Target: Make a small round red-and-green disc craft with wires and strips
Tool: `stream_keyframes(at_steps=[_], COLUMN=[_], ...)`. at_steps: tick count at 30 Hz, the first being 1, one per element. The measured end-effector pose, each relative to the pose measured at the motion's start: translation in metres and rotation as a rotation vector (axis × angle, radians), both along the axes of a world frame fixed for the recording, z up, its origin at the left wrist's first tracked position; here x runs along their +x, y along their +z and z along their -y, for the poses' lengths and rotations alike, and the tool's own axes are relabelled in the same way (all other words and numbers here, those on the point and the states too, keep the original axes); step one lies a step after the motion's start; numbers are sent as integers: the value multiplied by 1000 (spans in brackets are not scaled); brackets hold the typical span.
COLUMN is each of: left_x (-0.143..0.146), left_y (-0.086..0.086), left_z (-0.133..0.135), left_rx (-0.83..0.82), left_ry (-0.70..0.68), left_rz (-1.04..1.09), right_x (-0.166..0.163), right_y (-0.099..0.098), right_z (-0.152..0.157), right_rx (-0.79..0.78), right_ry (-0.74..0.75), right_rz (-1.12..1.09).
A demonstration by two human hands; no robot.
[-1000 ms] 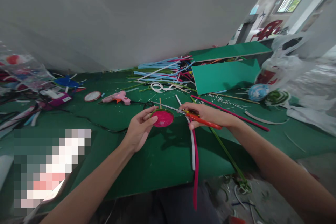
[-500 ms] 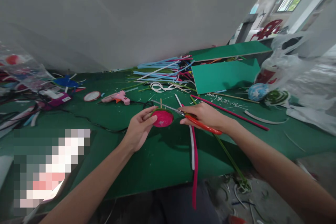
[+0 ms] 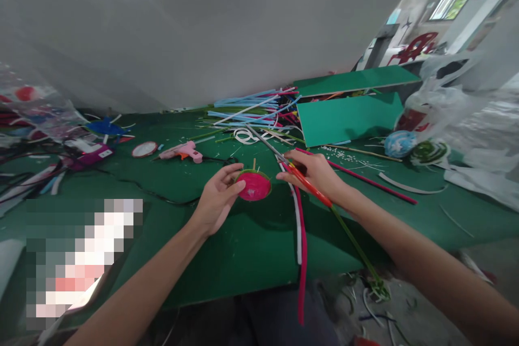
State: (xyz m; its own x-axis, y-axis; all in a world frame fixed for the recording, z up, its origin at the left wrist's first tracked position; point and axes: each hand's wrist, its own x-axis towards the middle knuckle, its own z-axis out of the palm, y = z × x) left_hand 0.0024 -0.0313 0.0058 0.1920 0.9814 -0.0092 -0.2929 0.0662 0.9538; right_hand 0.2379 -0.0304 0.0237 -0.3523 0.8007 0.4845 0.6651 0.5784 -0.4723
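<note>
My left hand (image 3: 222,194) pinches a small round pink piece (image 3: 254,187) with a green rim by its left side. A short stub stands up from the piece's top edge. In my right hand (image 3: 314,173) is a pair of scissors (image 3: 305,183) with orange handles. Their blades look closed and point up and to the left, apart from the pink piece. Below the scissors, a white strip (image 3: 298,227) and a pink strip (image 3: 302,275) run down over the table's front edge. A green stem (image 3: 357,246) extends beneath my right wrist.
A pink glue gun (image 3: 182,152) lies on the green table (image 3: 194,275), left of centre. Behind are bundled blue and white strips (image 3: 247,111) and a green box (image 3: 352,119). Blue and green balls (image 3: 400,144) and plastic bags (image 3: 450,97) sit at the right. A pale panel (image 3: 194,43) stands behind.
The scissors have moved away from the pink piece's top edge; their blades have swung upward and now appear closed. My left hand still holds the piece, almost in place.
</note>
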Motion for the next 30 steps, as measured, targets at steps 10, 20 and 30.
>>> stream_keyframes(at_steps=[10,20,30], left_x=[7,6,6], left_y=[3,2,2], left_z=[6,4,5], left_rx=[62,64,36], left_ry=[-46,-48,-16], left_rz=[-108,-98,-15], right_x=[-12,-23,-17], right_y=[0,-15,-7], right_z=[2,-2,-2], right_rx=[-746,-656,-586], right_ry=[443,337,341], right_rz=[-700,-931,-884])
